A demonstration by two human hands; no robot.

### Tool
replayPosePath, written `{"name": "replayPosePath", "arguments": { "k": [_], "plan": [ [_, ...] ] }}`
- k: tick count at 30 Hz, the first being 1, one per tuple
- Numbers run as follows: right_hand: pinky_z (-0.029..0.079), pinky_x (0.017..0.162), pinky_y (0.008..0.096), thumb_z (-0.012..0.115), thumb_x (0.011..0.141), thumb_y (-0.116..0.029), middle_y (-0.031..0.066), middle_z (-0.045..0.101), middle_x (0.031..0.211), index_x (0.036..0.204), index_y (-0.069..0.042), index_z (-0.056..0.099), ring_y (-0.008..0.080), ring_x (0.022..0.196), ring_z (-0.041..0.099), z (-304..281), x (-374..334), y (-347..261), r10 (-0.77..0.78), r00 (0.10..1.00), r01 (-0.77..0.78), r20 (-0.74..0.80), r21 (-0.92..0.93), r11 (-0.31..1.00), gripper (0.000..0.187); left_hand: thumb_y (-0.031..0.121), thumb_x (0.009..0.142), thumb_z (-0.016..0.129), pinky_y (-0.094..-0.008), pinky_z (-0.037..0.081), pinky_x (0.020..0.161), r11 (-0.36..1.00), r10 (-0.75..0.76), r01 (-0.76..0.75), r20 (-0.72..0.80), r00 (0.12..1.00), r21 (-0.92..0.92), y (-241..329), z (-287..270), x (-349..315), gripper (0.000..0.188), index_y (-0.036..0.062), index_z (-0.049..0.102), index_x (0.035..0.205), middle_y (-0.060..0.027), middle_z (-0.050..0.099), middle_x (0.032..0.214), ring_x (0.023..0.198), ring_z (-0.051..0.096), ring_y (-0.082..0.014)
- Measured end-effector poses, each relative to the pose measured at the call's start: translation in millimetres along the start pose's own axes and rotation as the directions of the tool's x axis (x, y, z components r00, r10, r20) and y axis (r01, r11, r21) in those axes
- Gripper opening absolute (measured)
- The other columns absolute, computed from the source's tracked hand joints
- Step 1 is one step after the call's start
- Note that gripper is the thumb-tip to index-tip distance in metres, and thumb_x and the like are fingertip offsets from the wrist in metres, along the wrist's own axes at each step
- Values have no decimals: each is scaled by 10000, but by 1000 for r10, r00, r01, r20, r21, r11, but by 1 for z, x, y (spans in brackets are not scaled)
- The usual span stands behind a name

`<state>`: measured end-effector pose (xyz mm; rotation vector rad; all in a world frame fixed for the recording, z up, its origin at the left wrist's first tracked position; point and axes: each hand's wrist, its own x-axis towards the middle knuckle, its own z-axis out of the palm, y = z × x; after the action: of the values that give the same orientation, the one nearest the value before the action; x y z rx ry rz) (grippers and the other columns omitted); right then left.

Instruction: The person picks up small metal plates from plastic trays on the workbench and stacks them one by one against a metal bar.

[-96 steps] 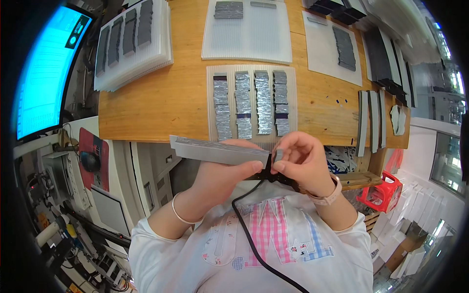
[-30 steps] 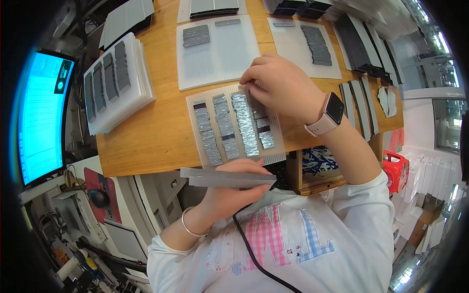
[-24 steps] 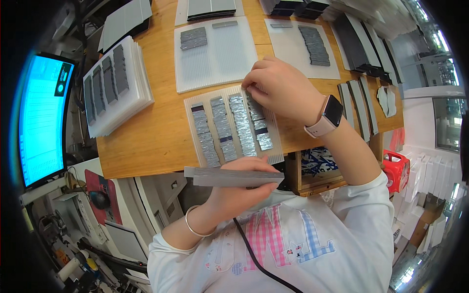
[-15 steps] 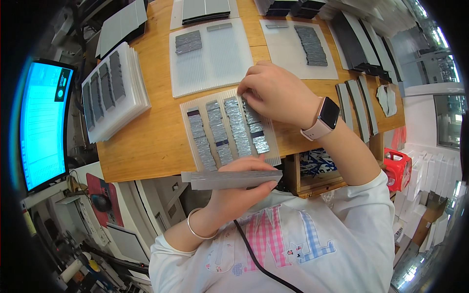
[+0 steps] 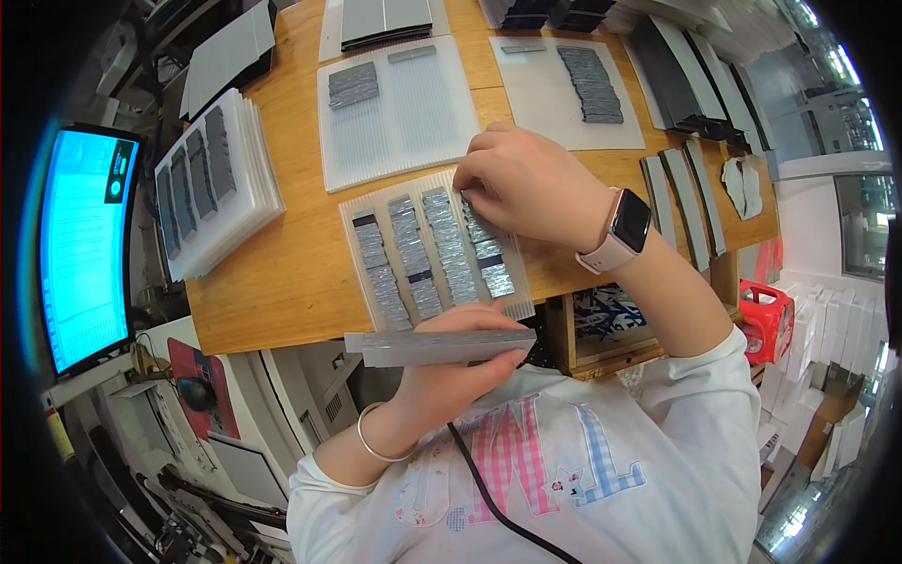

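My left hand (image 5: 449, 378) grips a stack of thin grey strips (image 5: 423, 349) level in front of my body, thumb below and fingers behind it. Beyond it a translucent ribbed board (image 5: 520, 293) lies on the table with several rows of shiny grey strips packed side by side; dark gaps or bands show in some rows. At the far end of the rightmost row (image 5: 489, 261) is my right hand (image 5: 536, 186), its thumb and fingertips pinched together and bent down. What sits between those fingertips is hidden by the hand.
Another ribbed board (image 5: 404, 132) and a white sheet (image 5: 536, 103) carry grey strips farther back. A stack of boards (image 5: 249, 188) stands at the left beside a monitor (image 5: 89, 244). Long grey bars (image 5: 681, 207) lie at the right, above an open drawer (image 5: 601, 352).
The whole scene shifts slightly left in the picture. Both hands keep nearly the same pose; the right fingertips stay at the far end of the rightmost row.
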<state>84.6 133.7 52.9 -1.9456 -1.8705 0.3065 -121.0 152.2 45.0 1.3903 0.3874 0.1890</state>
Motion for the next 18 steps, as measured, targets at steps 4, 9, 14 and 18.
{"name": "replayPosePath", "arguments": {
  "k": [4, 9, 14, 18],
  "plan": [
    [462, 722, 332, 575, 725, -97, 85, 592, 772, 781, -44, 649, 242, 802, 544, 0, -1, 1, 9, 1000, -9, 12, -2, 1000, 107, 17, 684, 664, -318, 426, 899, 1000, -4, 4, 9, 1000, -12, -1, 0, 0, 169, 8, 629, 849, -91, 627, 834, 843, 605, -191],
    [461, 720, 331, 574, 736, -103, 85, 592, 775, 793, -40, 646, 244, 797, 546, -3, -1, 0, 6, 1000, -6, 3, -10, 1000, 111, 8, 682, 663, -329, 427, 909, 1000, 12, -12, 8, 1000, 10, 0, 1, -1, 170, 6, 630, 849, -93, 628, 828, 819, 603, -183],
    [463, 713, 329, 574, 748, -103, 84, 593, 779, 795, -39, 639, 242, 791, 551, -4, 5, -4, -5, 1000, 5, -12, -22, 1000, 103, -12, 686, 652, -352, 406, 948, 999, 48, -48, 19, 999, -24, 2, -4, -8, 159, -6, 626, 842, -93, 627, 815, 780, 593, -170],
    [468, 699, 325, 579, 744, -94, 85, 594, 772, 783, -37, 634, 239, 789, 555, -3, 13, -16, -52, 997, 53, -52, 15, 998, 89, -20, 686, 651, -367, 390, 966, 996, 46, -47, -11, 999, -70, -1, -12, -25, 157, -18, 621, 839, -93, 624, 808, 772, 585, -160]
  ]
}}
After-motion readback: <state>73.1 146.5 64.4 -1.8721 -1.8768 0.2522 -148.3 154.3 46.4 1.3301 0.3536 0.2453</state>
